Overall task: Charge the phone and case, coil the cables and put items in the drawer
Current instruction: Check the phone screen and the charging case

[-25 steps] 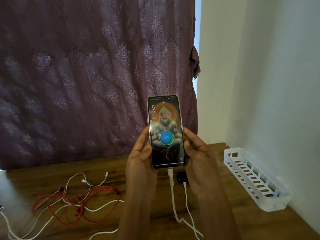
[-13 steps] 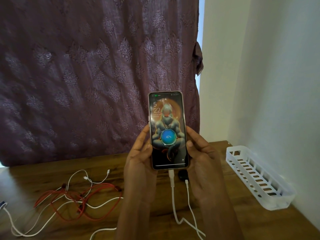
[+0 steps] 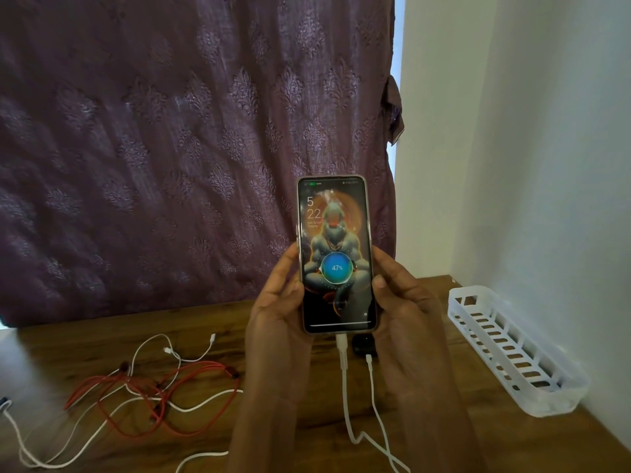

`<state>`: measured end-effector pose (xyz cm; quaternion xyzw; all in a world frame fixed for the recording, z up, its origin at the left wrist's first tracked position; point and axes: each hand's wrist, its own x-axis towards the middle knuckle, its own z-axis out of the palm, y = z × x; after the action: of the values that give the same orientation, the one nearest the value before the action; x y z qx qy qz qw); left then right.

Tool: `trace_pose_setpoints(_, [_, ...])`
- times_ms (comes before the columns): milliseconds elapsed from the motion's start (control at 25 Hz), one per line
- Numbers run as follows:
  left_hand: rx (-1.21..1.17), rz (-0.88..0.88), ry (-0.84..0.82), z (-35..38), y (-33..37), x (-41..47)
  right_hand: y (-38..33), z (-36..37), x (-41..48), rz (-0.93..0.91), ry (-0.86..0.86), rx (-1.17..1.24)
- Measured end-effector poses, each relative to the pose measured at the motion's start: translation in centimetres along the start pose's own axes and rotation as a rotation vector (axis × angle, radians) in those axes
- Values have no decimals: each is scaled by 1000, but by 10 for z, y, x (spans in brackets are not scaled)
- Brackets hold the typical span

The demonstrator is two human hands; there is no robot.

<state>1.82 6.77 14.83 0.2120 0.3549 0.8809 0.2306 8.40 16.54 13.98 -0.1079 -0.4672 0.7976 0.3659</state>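
Tangled cables (image 3: 153, 397) were seen on the table (image 3: 68, 346), at 8 o'clock of the left hand (image 3: 276, 312). The phone (image 3: 336, 254) was held upright, its edges gripped by curled fingers: 3 o'clock of the left hand, 9 o'clock of the right hand (image 3: 406, 308). A charging cable (image 3: 343, 370) was plugged in at its 6 o'clock.

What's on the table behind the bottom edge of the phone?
A small dark case lies there, mostly covered by the phone and the right hand. A thin white cable reaches it; whether it is plugged in cannot be seen.
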Motion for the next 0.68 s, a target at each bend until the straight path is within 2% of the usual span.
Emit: trace_pose_setpoints(680, [1, -12, 41, -3, -3, 2, 4, 1, 4, 23, 2, 15])
